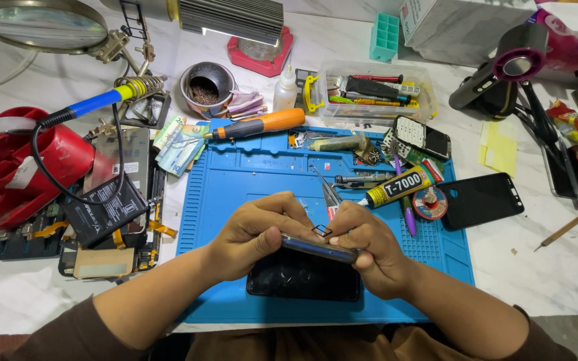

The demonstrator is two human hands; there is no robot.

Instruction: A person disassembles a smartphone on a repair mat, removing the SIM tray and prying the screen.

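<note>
Dark phone (319, 249), long axis left-right, pinched edge-up between left hand (252, 234) and right hand (369, 251) fingertips (small black square frame (322, 230) just above, equally near both).

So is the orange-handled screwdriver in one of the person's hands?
No, the orange-handled screwdriver lies on the blue mat, while both hands grip a phone.

Bare blue mat (235, 180) lies open just beyond the hands (316, 237), hemmed by tweezers (329, 190) and a glue tube (399, 186) ahead-right, a screwdriver (259, 125) farther back, phone parts (112, 214) crowding the left, while white counter (543, 274) stays free at right.
</note>
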